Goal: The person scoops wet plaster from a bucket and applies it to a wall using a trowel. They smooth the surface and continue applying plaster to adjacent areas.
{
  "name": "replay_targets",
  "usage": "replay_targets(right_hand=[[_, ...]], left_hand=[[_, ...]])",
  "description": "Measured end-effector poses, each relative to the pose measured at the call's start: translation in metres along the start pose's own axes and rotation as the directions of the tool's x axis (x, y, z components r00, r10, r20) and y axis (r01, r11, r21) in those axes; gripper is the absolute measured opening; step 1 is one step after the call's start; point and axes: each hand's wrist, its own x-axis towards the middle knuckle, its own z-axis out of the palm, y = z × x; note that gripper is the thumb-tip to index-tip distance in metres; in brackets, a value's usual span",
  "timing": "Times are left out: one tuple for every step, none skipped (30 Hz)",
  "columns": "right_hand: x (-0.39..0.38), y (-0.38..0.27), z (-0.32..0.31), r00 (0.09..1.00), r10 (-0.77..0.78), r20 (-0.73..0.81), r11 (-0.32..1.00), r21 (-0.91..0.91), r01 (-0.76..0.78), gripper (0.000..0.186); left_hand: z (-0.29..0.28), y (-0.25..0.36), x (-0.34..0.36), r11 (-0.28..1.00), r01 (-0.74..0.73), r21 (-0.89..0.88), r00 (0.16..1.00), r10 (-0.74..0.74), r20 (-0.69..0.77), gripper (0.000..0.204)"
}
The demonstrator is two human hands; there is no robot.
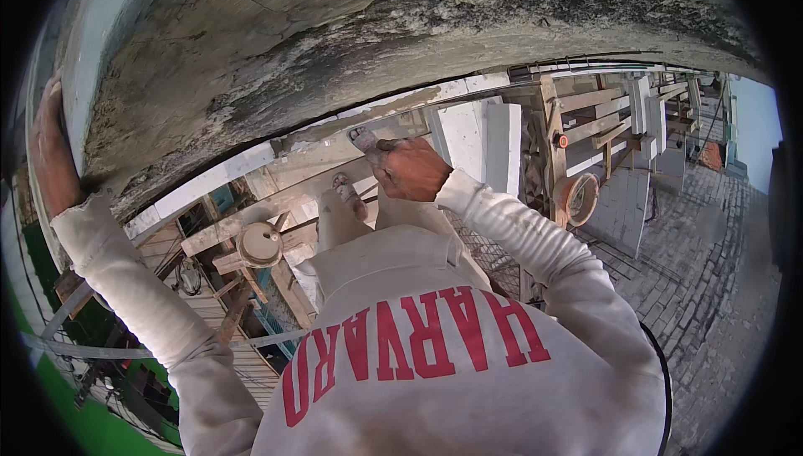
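At the far left, my left hand [55, 151] reaches up along the pale edge [113, 25] of a rough grey plastered wall [276, 46]. Its fingers look stretched out and lie against that edge. My right hand [411, 169] is closed in front of my body, just below the wall's lower edge. Whatever it may hold is hidden under the curled fingers. My feet, in sandals [345, 184], stand on planks [288, 203] below. A dark, crumbly band [535, 4] runs across the wall face, with thin cracks above it.
A round pale bucket [260, 244] stands among timbers below at left. Another round container [577, 199] hangs or rests by an upright wooden post [552, 146] at right. White panels [502, 146] stand nearby. Brick paving [694, 238] lies far below; green ground [75, 406] shows lower left.
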Motion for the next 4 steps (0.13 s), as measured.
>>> replay_targets(right_hand=[[-0.034, 0.019, 0.025, 0.990, 0.144, -0.006, 0.989, -0.015, -0.144, 0.013], [-0.066, 0.037, 0.052, 0.964, 0.267, -0.008, 0.963, -0.018, -0.268, 0.014], [-0.096, 0.046, 0.066, 0.940, 0.340, -0.014, 0.939, 0.052, -0.339, 0.015], [-0.126, 0.054, 0.080, 0.915, 0.404, -0.009, 0.909, 0.120, -0.400, 0.016]], left_hand=[[-0.003, -0.011, 0.004, 0.998, -0.058, 0.035, 0.998, 0.057, 0.029, 0.047], [-0.009, -0.005, 0.004, 0.994, -0.065, 0.089, 0.997, 0.061, 0.045, 0.047], [-0.017, -0.002, 0.001, 0.986, -0.066, 0.151, 0.997, 0.058, 0.058, 0.048], [-0.027, -0.010, -0.001, 0.996, 0.051, 0.079, 0.995, -0.058, 0.085, 0.048]])
